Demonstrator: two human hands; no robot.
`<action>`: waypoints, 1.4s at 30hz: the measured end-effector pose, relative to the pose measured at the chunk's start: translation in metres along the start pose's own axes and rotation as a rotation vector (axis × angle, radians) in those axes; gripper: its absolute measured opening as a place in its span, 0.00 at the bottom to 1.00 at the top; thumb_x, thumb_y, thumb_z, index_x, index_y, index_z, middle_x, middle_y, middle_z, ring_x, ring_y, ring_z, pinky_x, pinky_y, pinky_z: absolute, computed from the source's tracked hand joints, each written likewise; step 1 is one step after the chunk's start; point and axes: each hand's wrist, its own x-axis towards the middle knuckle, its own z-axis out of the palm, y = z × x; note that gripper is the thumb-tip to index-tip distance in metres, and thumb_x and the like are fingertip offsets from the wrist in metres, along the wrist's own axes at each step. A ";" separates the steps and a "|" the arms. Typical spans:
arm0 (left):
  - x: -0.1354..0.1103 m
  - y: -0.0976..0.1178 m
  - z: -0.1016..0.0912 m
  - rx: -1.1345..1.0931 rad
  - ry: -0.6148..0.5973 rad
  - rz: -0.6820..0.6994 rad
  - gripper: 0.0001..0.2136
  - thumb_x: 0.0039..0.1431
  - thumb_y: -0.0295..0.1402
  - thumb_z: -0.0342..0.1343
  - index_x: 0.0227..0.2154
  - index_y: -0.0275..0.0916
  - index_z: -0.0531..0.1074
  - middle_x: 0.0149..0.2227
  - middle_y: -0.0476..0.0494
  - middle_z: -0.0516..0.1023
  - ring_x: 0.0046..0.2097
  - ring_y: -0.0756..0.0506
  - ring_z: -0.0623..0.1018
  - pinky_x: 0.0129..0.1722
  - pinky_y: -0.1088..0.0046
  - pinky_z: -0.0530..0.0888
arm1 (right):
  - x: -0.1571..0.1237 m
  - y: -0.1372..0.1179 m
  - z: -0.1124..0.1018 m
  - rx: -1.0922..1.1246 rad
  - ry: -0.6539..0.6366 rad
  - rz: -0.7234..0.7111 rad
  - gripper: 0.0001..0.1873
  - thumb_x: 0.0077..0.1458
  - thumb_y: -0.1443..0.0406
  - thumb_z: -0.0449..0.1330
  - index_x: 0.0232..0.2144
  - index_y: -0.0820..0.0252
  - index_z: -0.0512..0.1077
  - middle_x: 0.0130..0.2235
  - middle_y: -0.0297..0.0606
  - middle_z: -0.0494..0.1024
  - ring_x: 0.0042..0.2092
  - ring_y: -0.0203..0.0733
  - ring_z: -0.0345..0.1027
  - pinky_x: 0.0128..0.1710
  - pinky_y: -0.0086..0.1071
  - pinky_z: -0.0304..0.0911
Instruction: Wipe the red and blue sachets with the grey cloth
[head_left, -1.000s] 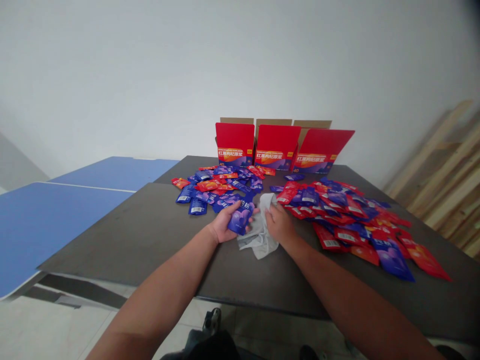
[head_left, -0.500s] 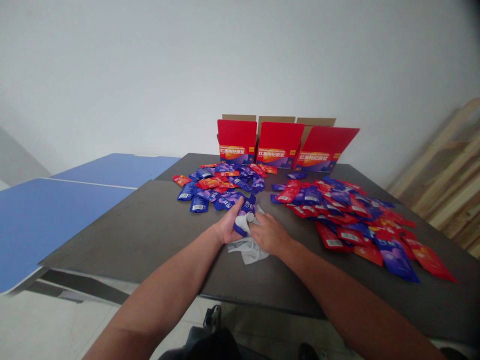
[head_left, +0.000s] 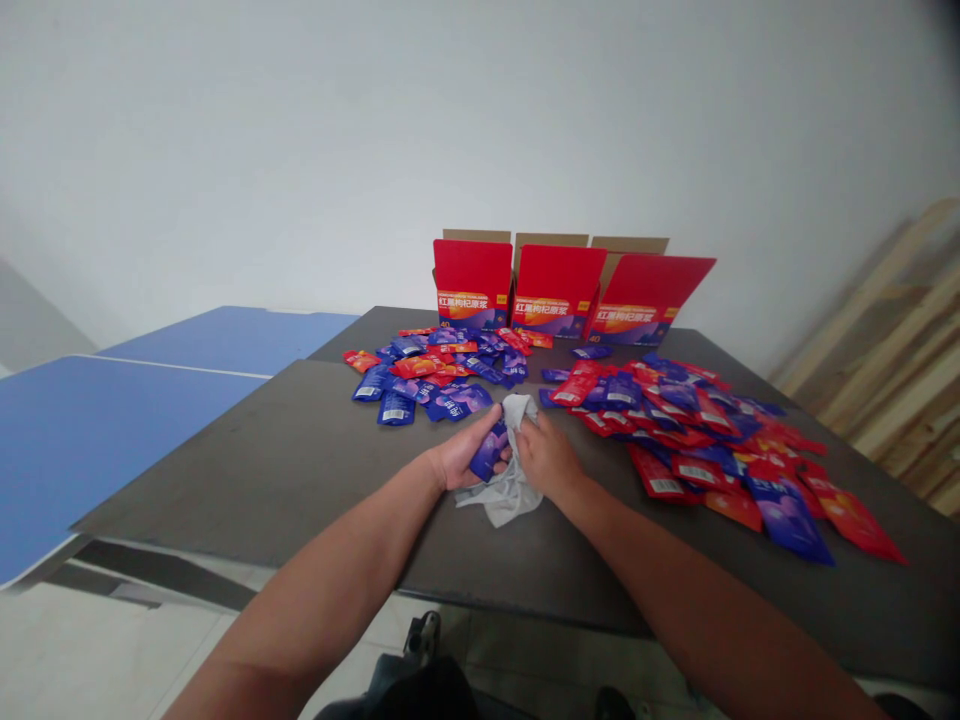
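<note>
Near the table's front edge, my left hand (head_left: 459,458) is closed round a small blue-purple pouch (head_left: 489,450). My right hand (head_left: 551,458) grips a pale grey cloth (head_left: 504,500), bunched up against the pouch's right side. The cloth's lower end drapes onto the table below my hands. Just beyond my left hand lies a loose pile of red and blue pouches (head_left: 442,365). To the right of my right hand spreads a larger heap of the same pouches (head_left: 690,430).
Three red cartons (head_left: 559,290) with raised flaps stand in a row at the back of the dark table (head_left: 300,470). A blue table (head_left: 150,410) adjoins on the left. Wooden slats (head_left: 892,370) lean at the right, by the wall.
The pouch has turned and tilted in my left hand, its blue-purple face now showing. My right hand has shifted slightly right, and the cloth has moved from over the pouch's end to its side.
</note>
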 end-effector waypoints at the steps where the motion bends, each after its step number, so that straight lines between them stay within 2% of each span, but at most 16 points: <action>1: 0.000 0.000 0.000 0.007 -0.004 -0.009 0.22 0.56 0.54 0.54 0.28 0.35 0.72 0.22 0.47 0.69 0.22 0.52 0.68 0.22 0.79 0.64 | 0.000 0.001 0.001 0.017 0.022 0.018 0.16 0.61 0.67 0.48 0.48 0.60 0.70 0.41 0.46 0.72 0.40 0.45 0.67 0.41 0.35 0.61; 4: -0.003 0.001 0.001 0.007 0.006 -0.047 0.23 0.55 0.54 0.54 0.27 0.35 0.71 0.23 0.47 0.69 0.22 0.53 0.67 0.21 0.79 0.64 | 0.002 0.006 0.006 0.098 0.087 0.066 0.15 0.61 0.67 0.46 0.43 0.61 0.71 0.40 0.46 0.73 0.42 0.45 0.67 0.42 0.34 0.62; 7: -0.007 0.004 0.004 -0.028 -0.009 -0.066 0.22 0.58 0.52 0.52 0.30 0.34 0.72 0.23 0.46 0.69 0.22 0.52 0.67 0.20 0.79 0.64 | 0.005 0.013 0.011 0.194 0.092 0.130 0.15 0.62 0.67 0.45 0.41 0.62 0.70 0.38 0.45 0.75 0.42 0.45 0.69 0.41 0.33 0.61; 11: -0.009 0.011 0.004 -0.174 -0.039 -0.007 0.20 0.60 0.50 0.50 0.34 0.35 0.73 0.25 0.44 0.71 0.24 0.50 0.69 0.20 0.77 0.65 | 0.006 0.016 0.012 0.257 0.137 0.173 0.16 0.63 0.65 0.44 0.40 0.61 0.71 0.35 0.43 0.75 0.39 0.45 0.69 0.39 0.34 0.62; 14: -0.008 0.014 0.002 -0.295 -0.010 0.046 0.24 0.59 0.54 0.48 0.33 0.35 0.72 0.27 0.41 0.74 0.25 0.49 0.71 0.19 0.76 0.64 | 0.002 0.011 0.008 0.254 0.169 -0.002 0.16 0.63 0.65 0.44 0.44 0.61 0.71 0.40 0.45 0.74 0.43 0.46 0.67 0.44 0.36 0.62; 16: -0.006 0.014 0.001 -0.322 0.050 0.053 0.25 0.60 0.54 0.47 0.32 0.34 0.72 0.26 0.41 0.74 0.24 0.49 0.71 0.20 0.76 0.65 | -0.003 0.004 0.003 0.207 0.099 -0.188 0.17 0.62 0.65 0.46 0.47 0.62 0.70 0.44 0.47 0.72 0.45 0.46 0.65 0.46 0.36 0.61; 19: -0.003 0.012 0.002 -0.312 0.148 0.056 0.23 0.61 0.51 0.47 0.31 0.33 0.73 0.25 0.42 0.75 0.26 0.47 0.74 0.26 0.73 0.70 | -0.008 -0.005 -0.002 0.030 -0.026 -0.405 0.15 0.60 0.66 0.50 0.44 0.59 0.73 0.43 0.45 0.71 0.44 0.46 0.63 0.46 0.37 0.60; 21: -0.002 0.009 0.003 -0.289 0.176 0.062 0.22 0.62 0.49 0.47 0.30 0.33 0.73 0.25 0.43 0.76 0.27 0.47 0.76 0.30 0.73 0.72 | -0.009 -0.009 -0.005 -0.068 -0.059 -0.472 0.14 0.60 0.65 0.51 0.43 0.57 0.74 0.42 0.44 0.70 0.43 0.45 0.62 0.46 0.37 0.59; 24: -0.001 0.004 0.005 -0.224 0.176 0.067 0.21 0.61 0.49 0.49 0.28 0.34 0.72 0.24 0.44 0.75 0.25 0.47 0.75 0.30 0.73 0.72 | -0.009 -0.012 -0.006 -0.118 -0.080 -0.499 0.14 0.62 0.65 0.50 0.43 0.56 0.74 0.41 0.43 0.70 0.41 0.45 0.61 0.43 0.37 0.59; 28: 0.002 -0.001 0.007 -0.134 0.151 0.057 0.22 0.59 0.51 0.51 0.26 0.34 0.71 0.22 0.44 0.75 0.25 0.47 0.75 0.30 0.72 0.71 | -0.007 -0.014 -0.009 -0.122 -0.100 -0.454 0.14 0.62 0.66 0.50 0.43 0.58 0.74 0.39 0.44 0.70 0.38 0.45 0.62 0.41 0.37 0.59; 32: 0.006 -0.004 0.008 -0.044 0.168 0.040 0.20 0.56 0.51 0.54 0.23 0.36 0.68 0.19 0.47 0.71 0.19 0.49 0.70 0.20 0.75 0.65 | -0.006 -0.015 -0.009 -0.091 -0.110 -0.299 0.17 0.62 0.67 0.48 0.50 0.62 0.70 0.43 0.47 0.71 0.41 0.46 0.64 0.43 0.38 0.60; 36: 0.005 -0.006 0.009 0.065 0.158 0.061 0.21 0.54 0.52 0.55 0.21 0.37 0.64 0.18 0.51 0.65 0.18 0.53 0.64 0.17 0.80 0.58 | -0.004 -0.011 -0.004 0.036 -0.039 -0.144 0.18 0.64 0.66 0.45 0.52 0.63 0.67 0.45 0.49 0.70 0.43 0.47 0.65 0.45 0.39 0.61; 40: -0.001 -0.005 0.013 0.169 0.149 0.091 0.23 0.50 0.56 0.57 0.25 0.38 0.63 0.19 0.54 0.62 0.19 0.55 0.62 0.18 0.82 0.59 | -0.002 -0.006 0.006 0.164 0.042 -0.018 0.18 0.65 0.65 0.43 0.50 0.63 0.67 0.44 0.49 0.71 0.45 0.47 0.66 0.46 0.39 0.62; 42: -0.004 -0.004 0.015 0.210 0.131 0.099 0.22 0.49 0.54 0.59 0.28 0.39 0.63 0.20 0.55 0.62 0.20 0.55 0.63 0.19 0.82 0.59 | 0.000 -0.003 0.010 0.240 0.074 0.031 0.17 0.65 0.65 0.42 0.50 0.62 0.66 0.45 0.48 0.71 0.46 0.46 0.66 0.47 0.37 0.62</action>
